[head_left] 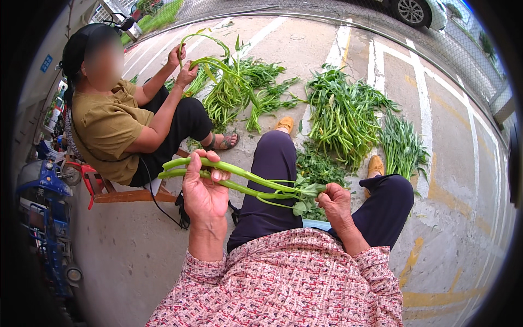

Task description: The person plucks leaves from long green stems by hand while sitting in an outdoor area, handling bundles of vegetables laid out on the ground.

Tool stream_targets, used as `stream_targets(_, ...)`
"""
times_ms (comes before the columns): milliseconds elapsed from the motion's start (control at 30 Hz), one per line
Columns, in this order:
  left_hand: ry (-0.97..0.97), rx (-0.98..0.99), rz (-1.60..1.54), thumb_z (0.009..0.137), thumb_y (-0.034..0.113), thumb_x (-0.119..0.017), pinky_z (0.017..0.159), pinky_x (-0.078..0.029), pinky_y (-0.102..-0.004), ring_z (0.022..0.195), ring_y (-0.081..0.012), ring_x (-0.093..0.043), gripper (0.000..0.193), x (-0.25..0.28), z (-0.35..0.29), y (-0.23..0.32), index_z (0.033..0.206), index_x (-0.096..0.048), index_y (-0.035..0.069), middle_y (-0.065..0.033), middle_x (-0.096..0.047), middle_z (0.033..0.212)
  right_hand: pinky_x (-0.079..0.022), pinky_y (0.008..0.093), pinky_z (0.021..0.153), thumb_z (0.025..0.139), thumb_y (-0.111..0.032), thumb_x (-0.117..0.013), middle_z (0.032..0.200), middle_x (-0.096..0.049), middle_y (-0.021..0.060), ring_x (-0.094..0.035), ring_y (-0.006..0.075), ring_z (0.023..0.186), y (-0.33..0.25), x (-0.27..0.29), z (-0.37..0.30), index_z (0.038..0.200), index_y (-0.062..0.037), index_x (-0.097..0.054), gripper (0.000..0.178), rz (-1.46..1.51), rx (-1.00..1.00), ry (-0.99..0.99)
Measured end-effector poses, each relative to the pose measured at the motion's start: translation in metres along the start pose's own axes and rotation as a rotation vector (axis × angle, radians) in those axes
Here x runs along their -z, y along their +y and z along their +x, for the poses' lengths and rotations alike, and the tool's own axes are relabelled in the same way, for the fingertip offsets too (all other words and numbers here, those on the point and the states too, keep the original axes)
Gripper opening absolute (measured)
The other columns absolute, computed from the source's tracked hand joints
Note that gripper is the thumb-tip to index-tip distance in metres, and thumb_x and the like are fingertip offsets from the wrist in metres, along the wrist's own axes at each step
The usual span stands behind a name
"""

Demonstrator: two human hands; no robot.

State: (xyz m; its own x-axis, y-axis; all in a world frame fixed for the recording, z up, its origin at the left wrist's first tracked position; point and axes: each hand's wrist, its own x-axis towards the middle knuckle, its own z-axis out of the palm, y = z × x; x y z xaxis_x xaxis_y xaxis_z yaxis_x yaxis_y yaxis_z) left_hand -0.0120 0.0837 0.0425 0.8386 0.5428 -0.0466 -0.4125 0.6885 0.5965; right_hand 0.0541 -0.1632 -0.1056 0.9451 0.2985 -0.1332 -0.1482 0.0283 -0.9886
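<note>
My left hand (pixel 206 199) is closed round the thick lower ends of a few green vegetable stalks (pixel 248 175), thumb on one side and fingers on the other. The stalks lie sideways above my lap, their leafy tips pointing right. At those tips my right hand (pixel 335 206) pinches the leaves between thumb and fingers. Past my knees, a large heap of long leafy greens (pixel 340 117) spreads over the concrete, with smaller loose leaves (pixel 321 166) between my feet. A separate bunch of narrow-leaved greens (pixel 402 143) lies to the right of the heap.
At the left a person (pixel 111 120) on a low wooden seat (pixel 125 195) holds a long leafy stem in both hands. Another pile of greens (pixel 229 92) lies before them. Blue wheeled equipment (pixel 46 182) stands far left; a wire fence (pixel 354 15) and a parked car (pixel 414 11) are beyond.
</note>
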Motion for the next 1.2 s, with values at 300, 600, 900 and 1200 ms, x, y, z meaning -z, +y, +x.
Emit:
stream_targets(300, 0.027, -0.063, -0.030, 0.092, 0.021, -0.050, 0.055, -0.038, -0.0233, 0.054, -0.0111, -0.047, 0.017, 0.006, 0.007, 0.013, 0.090, -0.058, 0.006, -0.0079, -0.058, 0.083, -0.042, 0.0185, 0.047, 0.077, -0.001, -0.053, 0.071, -0.062, 0.0056, -0.056, 0.0080, 0.055, 0.005, 0.031, 0.009, 0.078, -0.0018, -0.057, 0.005, 0.218, -0.175, 0.070)
stream_targets(600, 0.046, -0.053, -0.016, 0.091, 0.021, -0.051, 0.056, -0.037, -0.0238, 0.055, -0.0106, -0.047, 0.016, 0.011, 0.010, 0.014, 0.090, -0.057, 0.007, -0.0070, -0.058, 0.083, -0.041, 0.0172, 0.047, 0.079, 0.000, -0.053, 0.079, -0.064, 0.0079, -0.057, 0.0077, 0.057, -0.007, 0.032, 0.005, 0.079, -0.0017, -0.057, 0.005, 0.319, -0.184, -0.055)
stream_targets(900, 0.012, -0.018, -0.016, 0.092, 0.023, -0.051, 0.057, -0.038, -0.0251, 0.055, -0.0110, -0.047, 0.017, 0.011, 0.011, 0.013, 0.091, -0.057, 0.007, -0.0063, -0.060, 0.083, -0.041, 0.0169, 0.045, 0.078, 0.000, -0.054, 0.075, -0.063, 0.0063, -0.055, 0.0071, 0.053, -0.007, 0.032, 0.004, 0.083, -0.0027, -0.057, 0.007, 0.316, -0.197, -0.091)
stream_targets(1200, 0.029, -0.016, -0.018, 0.091, 0.023, -0.052, 0.055, -0.038, -0.0251, 0.055, -0.0108, -0.048, 0.016, 0.010, 0.010, 0.013, 0.091, -0.056, 0.007, -0.0065, -0.060, 0.083, -0.043, 0.0180, 0.049, 0.074, -0.001, -0.049, 0.073, -0.062, 0.0056, -0.055, 0.0081, 0.054, -0.005, 0.034, 0.002, 0.083, -0.0020, -0.057, 0.012, 0.342, -0.189, -0.147)
